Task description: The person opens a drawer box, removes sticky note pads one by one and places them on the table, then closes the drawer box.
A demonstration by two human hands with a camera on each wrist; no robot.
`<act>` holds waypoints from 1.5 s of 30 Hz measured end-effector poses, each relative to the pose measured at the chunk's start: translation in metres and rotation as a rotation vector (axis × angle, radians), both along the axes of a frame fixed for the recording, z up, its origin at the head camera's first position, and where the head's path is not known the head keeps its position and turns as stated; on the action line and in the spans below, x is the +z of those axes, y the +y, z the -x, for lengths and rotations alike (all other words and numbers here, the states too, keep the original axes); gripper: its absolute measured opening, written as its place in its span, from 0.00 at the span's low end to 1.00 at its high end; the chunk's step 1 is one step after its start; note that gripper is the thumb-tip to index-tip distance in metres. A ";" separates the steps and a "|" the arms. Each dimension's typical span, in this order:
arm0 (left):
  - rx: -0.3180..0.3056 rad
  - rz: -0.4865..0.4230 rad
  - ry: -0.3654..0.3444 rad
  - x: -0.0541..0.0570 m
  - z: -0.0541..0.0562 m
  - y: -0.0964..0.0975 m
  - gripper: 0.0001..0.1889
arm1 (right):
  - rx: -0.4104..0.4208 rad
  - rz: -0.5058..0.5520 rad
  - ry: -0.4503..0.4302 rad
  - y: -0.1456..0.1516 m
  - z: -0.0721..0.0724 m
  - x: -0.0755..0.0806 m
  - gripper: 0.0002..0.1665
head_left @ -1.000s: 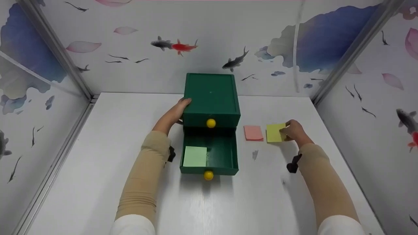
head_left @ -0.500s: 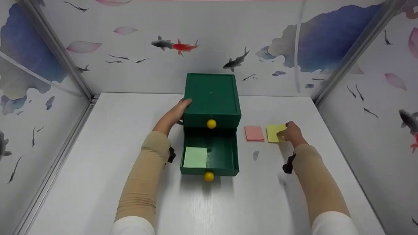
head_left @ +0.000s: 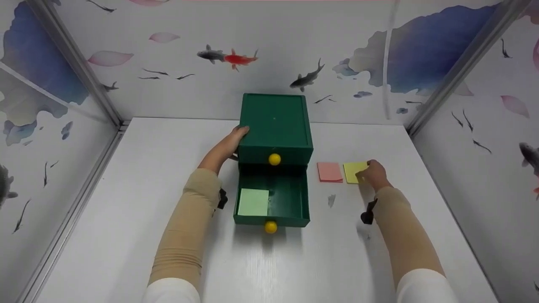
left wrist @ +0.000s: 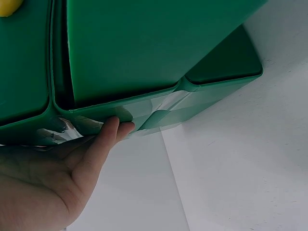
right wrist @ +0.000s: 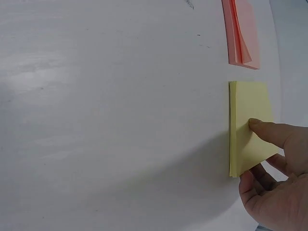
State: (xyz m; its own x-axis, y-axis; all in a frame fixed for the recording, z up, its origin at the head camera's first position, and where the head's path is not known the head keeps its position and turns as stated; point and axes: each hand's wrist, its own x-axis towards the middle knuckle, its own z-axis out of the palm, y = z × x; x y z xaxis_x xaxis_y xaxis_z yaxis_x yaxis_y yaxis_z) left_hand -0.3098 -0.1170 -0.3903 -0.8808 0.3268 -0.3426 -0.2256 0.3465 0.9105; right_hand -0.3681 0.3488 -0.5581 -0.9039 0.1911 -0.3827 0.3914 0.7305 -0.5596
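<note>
In the head view, a green two-drawer box (head_left: 274,120) stands at the back of the table, its lower drawer (head_left: 290,202) pulled out. My left hand (head_left: 227,145) rests along the box's left side; the left wrist view shows its extended fingers (left wrist: 108,130) against the taped side. A light green sticky note pad (head_left: 253,202) lies in the drawer's left part. To the right, my right hand (head_left: 375,173) pinches the near right corner of a yellow sticky note pad (right wrist: 248,106), thumb on top and fingers at the edge. A pink sticky note pad (head_left: 329,172) lies beside it.
Yellow ball knobs (head_left: 274,159) stick out from both drawer fronts. The white table (head_left: 269,265) bears a small grey mark (head_left: 331,200) in front of the pink pad. Printed walls (head_left: 168,92) enclose the table at the back and both sides.
My right hand has shifted slightly left, its thumb further onto the yellow pad. The left hand stays against the box, and the head view has shifted a little.
</note>
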 end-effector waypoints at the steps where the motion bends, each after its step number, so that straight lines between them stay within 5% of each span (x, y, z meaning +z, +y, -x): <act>1: 0.029 0.009 -0.023 -0.014 0.013 0.001 0.43 | 0.003 -0.002 -0.002 0.000 0.000 -0.001 0.42; 3: 0.083 0.035 -0.046 -0.039 0.036 0.005 0.41 | 0.012 -0.011 -0.004 0.001 0.000 -0.001 0.42; 5: 0.077 0.039 -0.041 -0.046 0.041 0.004 0.41 | 0.004 -0.006 -0.012 0.000 0.001 0.000 0.42; 27: 0.068 0.035 -0.034 -0.049 0.041 0.001 0.43 | 0.095 -0.105 0.021 0.001 0.004 0.003 0.41; 37: 0.063 0.039 -0.019 -0.050 0.039 0.000 0.43 | 0.141 -0.142 -0.037 -0.004 0.009 0.024 0.34; 45: 0.068 0.015 -0.016 -0.051 0.042 0.000 0.44 | 0.278 -0.173 -0.041 -0.013 0.003 0.039 0.34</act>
